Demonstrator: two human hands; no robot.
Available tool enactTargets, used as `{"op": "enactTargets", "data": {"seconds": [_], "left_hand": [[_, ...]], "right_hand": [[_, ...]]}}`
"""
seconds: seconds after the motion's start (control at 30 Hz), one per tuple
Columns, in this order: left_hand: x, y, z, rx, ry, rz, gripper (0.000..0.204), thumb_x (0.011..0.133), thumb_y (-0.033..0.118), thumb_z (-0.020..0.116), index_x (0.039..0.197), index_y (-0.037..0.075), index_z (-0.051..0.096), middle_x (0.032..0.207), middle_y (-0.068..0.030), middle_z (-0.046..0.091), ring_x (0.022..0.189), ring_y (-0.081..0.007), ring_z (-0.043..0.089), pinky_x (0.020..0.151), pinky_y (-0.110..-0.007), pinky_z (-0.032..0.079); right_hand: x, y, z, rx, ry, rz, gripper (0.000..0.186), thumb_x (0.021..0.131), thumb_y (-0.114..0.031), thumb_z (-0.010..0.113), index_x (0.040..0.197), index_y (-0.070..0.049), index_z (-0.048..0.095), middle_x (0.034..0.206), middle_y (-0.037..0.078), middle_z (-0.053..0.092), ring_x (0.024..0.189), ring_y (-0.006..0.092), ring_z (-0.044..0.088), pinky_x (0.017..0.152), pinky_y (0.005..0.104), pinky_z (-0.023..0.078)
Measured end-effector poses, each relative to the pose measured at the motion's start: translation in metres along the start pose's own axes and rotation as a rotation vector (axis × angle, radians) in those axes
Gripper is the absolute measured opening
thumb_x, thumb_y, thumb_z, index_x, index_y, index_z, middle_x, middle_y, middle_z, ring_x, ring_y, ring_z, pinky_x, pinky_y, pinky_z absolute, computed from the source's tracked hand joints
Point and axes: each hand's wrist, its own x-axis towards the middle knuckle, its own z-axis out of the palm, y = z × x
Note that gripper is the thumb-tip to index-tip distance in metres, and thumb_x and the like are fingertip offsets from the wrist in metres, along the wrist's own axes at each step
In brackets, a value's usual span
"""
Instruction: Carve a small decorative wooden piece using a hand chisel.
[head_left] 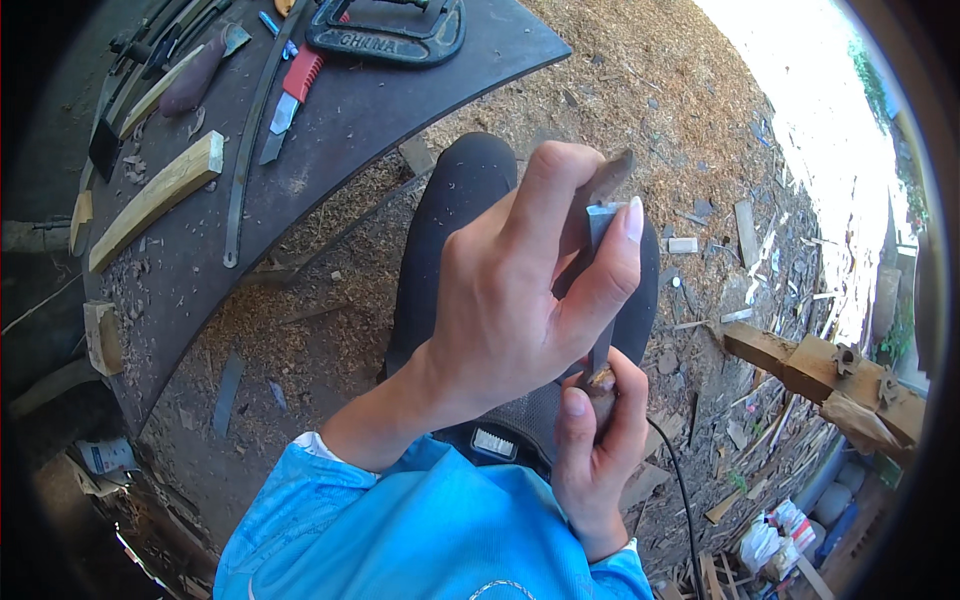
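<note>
Over my lap, my left hand [510,260] is curled around a flat grey-brown piece [612,172], most of it hidden behind the fingers; its kind is unclear. The left thumb lies along the bevelled metal tip of a chisel [601,218], close beside that piece. Below, my right hand [600,460] is closed on the chisel's handle end, thumb and index finger around its brownish butt. Part of the blade between the two hands is covered by the left hand.
A dark table [330,140] at left bears a C-clamp [390,45], a red utility knife [300,75], a long metal strip [243,160] and a wood piece [160,200]. Wood shavings [620,90] cover the ground. At right lies a timber beam [790,365]; a black cable [680,470] runs near my right arm.
</note>
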Motion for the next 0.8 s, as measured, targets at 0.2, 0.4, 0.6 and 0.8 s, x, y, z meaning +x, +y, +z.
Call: {"op": "enactTargets", "data": {"seconds": [0.2,0.4,0.6,0.8], "left_hand": [[-0.005,0.015,0.007,-0.257,-0.054,-0.116,0.026,0.097,0.011,0.072,0.109,0.004,0.05,0.08,0.0029,0.057,0.066,0.0023,0.048,0.053,-0.017,0.036],[0.007,0.012,-0.007,-0.337,-0.032,-0.129,0.036,0.089,0.004,0.076,0.109,0.005,0.046,0.083,0.0055,0.042,0.065,0.0003,0.035,0.057,-0.017,0.029],[0.006,0.005,-0.011,-0.247,-0.045,-0.041,0.027,0.091,0.001,0.067,0.109,0.003,0.047,0.082,0.0034,0.044,0.067,-0.0014,0.039,0.059,-0.02,0.034],[0.007,0.011,-0.008,-0.127,-0.043,-0.03,0.018,0.097,0.008,0.06,0.11,0.001,0.05,0.08,-0.0034,0.053,0.07,-0.0046,0.05,0.06,-0.023,0.041]], "right_hand": [[0.004,0.025,0.026,-0.096,0.234,-0.361,0.044,0.1,-0.017,0.066,0.131,0.005,0.045,0.092,0.012,0.067,0.076,0.0171,0.066,0.068,0.0304,0.053],[-0.004,0.008,-0.005,-0.094,0.065,-0.177,0.05,0.106,-0.041,0.054,0.132,0.001,0.046,0.077,0.001,0.054,0.059,0.003,0.045,0.053,0.0187,0.029],[-0.005,-0.013,-0.028,0.069,-0.122,0.028,0.042,0.1,-0.019,0.066,0.13,0.007,0.052,0.094,0.013,0.068,0.079,0.0166,0.065,0.073,0.0284,0.051],[-0.003,-0.022,-0.024,-0.03,-0.133,0.059,0.041,0.097,-0.011,0.068,0.13,0.008,0.052,0.097,0.014,0.069,0.08,0.0165,0.066,0.073,0.0279,0.052]]}}
